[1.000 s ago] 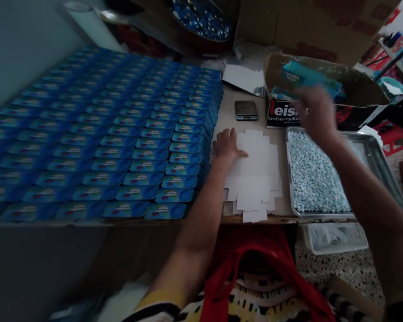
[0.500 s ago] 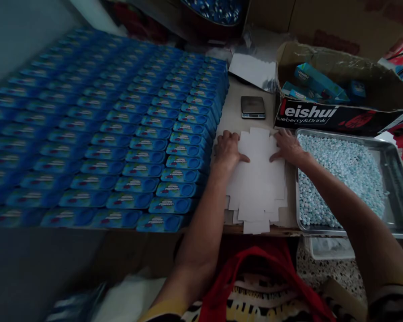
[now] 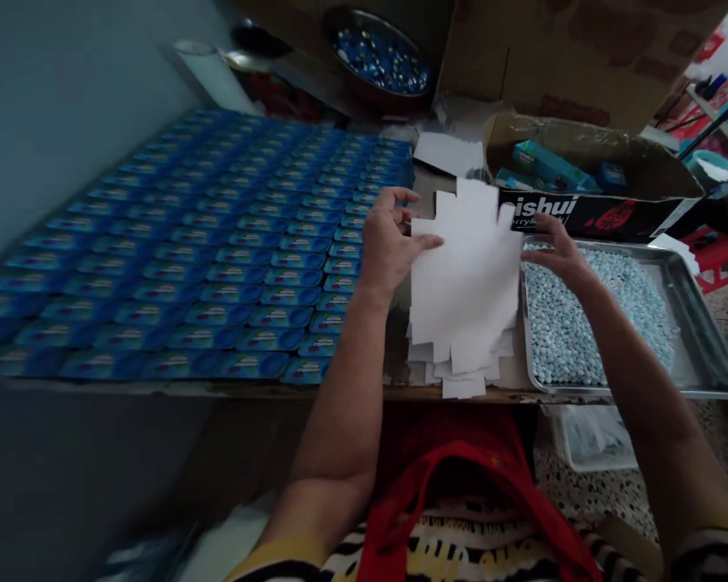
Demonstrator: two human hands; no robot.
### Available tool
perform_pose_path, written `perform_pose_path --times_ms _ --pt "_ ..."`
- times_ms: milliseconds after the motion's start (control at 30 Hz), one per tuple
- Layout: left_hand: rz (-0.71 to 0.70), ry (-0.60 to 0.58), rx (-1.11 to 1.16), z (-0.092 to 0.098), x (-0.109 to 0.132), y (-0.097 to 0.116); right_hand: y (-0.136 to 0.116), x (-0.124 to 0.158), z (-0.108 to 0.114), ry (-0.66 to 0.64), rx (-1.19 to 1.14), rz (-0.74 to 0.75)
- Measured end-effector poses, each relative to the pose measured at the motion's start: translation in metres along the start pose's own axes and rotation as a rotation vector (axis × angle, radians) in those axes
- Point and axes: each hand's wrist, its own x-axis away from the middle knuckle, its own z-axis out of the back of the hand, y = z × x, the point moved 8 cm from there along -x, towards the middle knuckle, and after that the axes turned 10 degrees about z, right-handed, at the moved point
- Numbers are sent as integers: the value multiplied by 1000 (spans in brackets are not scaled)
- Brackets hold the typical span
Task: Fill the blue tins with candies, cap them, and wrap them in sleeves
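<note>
A flat white carton blank (image 3: 464, 279) with cut flaps is raised and tilted above a stack of similar blanks (image 3: 464, 386) at the table's front edge. My left hand (image 3: 391, 238) grips its left side, thumb across the white face and other fingers at or behind the edge. My right hand (image 3: 555, 249) is by the right edge, fingers apart and thumb tip close to the card; whether it touches is unclear. Under my right wrist lies a metal tray (image 3: 713, 356) with many small pale-blue pieces (image 3: 588, 323).
Rows of blue packs (image 3: 218, 267) cover the table's left side. Behind the tray stands an open black carton (image 3: 600, 217) with teal boxes (image 3: 555, 166) inside. Farther back are folded white sheets (image 3: 446, 152) and a bowl (image 3: 379, 61) of shiny blue pieces.
My hands lay on the stack's sides; now the top blank is lifted and tilted, held in my left hand. My right hand has moved off to its right edge. The camera view has shifted.
</note>
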Motion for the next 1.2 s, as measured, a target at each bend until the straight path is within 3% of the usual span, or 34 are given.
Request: perform_pose_path --times_ms 67,200,300,400,500,567,667,800,900,1067,1133,1200 --pt "41 -17 144 5 6 9 -5 12 -8 77 -134 -86" --pt "192 -43 463 13 40 13 -30 41 -44 87 -431 -274" --pt "349 -233 678 0 78 0 -38 80 -64 103 -514 -464" --pt "502 -407 722 -22 109 -32 -24 122 -76 101 -451 -617" --pt "534 -341 550 -29 116 -70 -8 137 -84 92 -328 -517" --pt "507 -304 327 -31 116 -86 -6 134 -96 1 -168 -375" --pt "483 -310 109 -36 119 -93 -18 123 -114 -137 172 -113" --pt "408 -238 91 -29 125 -90 -37 114 -126 -226 375 73" --pt "336 -204 92 -25 125 -89 -39 105 -125 -334 447 90" --pt "296 -209 135 -47 122 -91 -19 96 -137 -552 666 16" --pt "310 -175 148 -53 122 -90 -11 95 -146 -550 745 -18" --pt "310 -143 102 -54 122 -88 -5 95 -150 -464 759 -80"
